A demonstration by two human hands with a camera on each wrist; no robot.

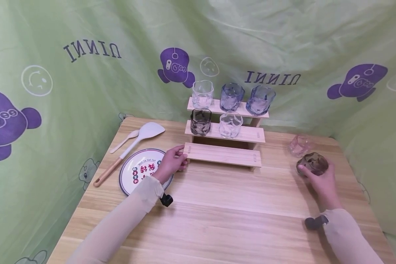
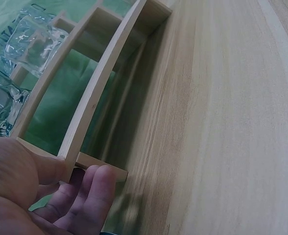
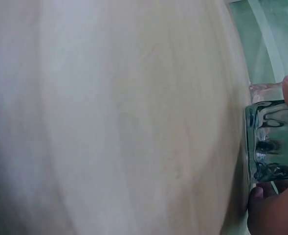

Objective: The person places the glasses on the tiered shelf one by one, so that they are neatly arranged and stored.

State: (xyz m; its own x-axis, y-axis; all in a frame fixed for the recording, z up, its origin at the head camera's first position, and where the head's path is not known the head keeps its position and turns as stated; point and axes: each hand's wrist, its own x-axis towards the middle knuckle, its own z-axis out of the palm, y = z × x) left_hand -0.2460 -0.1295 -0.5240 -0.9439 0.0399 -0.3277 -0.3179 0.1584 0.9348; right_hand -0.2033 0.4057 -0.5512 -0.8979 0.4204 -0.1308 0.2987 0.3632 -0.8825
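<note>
My left hand pinches the left end of the lowest step of a three-tier wooden rack. In the left wrist view the thumb lies on the board and the fingers curl under its end. At the table's right side my right hand holds a dark brown glass around its sides. The right wrist view shows that glass between thumb and fingers, close to the tabletop. Just behind it stands a pink glass. On the rack's middle step are a dark glass and a clear glass.
The top step carries a clear glass and two blue glasses. Left of the rack lie a plate, a white spatula with a wooden handle, and a small spoon. A green curtain hangs around the table.
</note>
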